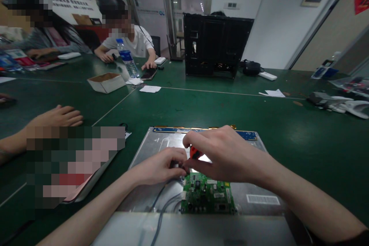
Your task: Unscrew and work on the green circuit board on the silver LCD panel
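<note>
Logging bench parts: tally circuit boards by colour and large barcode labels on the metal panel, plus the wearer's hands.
Green circuit board: 1
Blue circuit board, partly hidden: 1
Large barcode label: 1
Wearer's left hand and right hand: 2
Total: 5

Fingers of the right hand (223,153) cover most of a red-orange tool (195,153); its tip is hidden, and what the left hand (161,165) touches at the green board (207,196)'s far left corner cannot be told. Beyond the metal panel (161,140)'s left edge, coarse blocks blur a pinkish item (95,153). The table (302,134)'s left edge is cut off
</note>
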`<act>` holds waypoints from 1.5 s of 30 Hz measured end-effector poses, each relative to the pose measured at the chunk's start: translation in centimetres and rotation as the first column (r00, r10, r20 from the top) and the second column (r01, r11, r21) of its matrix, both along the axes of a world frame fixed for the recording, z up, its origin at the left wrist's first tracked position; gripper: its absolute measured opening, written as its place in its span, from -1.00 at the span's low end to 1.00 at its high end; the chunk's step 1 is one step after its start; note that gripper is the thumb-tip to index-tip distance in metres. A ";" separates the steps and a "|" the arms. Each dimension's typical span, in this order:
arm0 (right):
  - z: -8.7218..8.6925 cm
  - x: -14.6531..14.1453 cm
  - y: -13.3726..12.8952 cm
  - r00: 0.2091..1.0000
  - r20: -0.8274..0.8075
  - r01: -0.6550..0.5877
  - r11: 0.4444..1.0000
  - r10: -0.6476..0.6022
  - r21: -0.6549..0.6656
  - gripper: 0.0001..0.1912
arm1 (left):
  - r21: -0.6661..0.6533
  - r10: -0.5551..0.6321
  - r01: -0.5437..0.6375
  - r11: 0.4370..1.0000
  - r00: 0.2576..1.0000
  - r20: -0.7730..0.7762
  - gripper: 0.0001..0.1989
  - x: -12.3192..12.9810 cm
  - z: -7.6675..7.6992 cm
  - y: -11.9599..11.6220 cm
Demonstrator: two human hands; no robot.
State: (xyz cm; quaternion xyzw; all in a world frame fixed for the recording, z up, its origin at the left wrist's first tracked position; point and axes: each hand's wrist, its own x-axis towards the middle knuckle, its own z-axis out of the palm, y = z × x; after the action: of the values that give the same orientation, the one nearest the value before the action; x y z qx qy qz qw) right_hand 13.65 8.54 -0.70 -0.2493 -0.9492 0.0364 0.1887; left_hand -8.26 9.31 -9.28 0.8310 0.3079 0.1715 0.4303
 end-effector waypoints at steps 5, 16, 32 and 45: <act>0.2 0.3 0.0 1.000 -0.015 -0.010 1.000 0.010 -0.004 -0.86 | -0.015 0.001 -0.001 1.000 1.000 -0.001 -0.93 0.0 0.1 0.0; 0.8 0.7 -0.1 0.999 -0.046 -0.023 1.000 0.023 -0.005 -0.85 | -0.013 -0.004 0.004 1.000 1.000 0.006 -0.97 -0.3 0.0 0.2; 3.4 6.1 0.0 0.982 -0.114 0.163 0.981 -0.151 0.109 -0.78 | 0.252 0.365 -0.334 0.908 0.927 -0.088 -0.79 1.0 0.4 0.9; 4.5 11.9 -3.2 0.965 -0.152 0.228 0.970 -0.215 0.079 -0.78 | 0.385 0.277 -0.181 0.905 0.938 -0.209 -0.86 4.4 1.6 1.9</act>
State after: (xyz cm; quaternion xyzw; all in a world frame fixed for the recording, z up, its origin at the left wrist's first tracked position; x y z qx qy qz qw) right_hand 25.55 5.37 3.80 -0.3413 -0.9001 -0.0129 0.2706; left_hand -3.87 11.25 -7.70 0.8684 0.4211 0.1647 0.2033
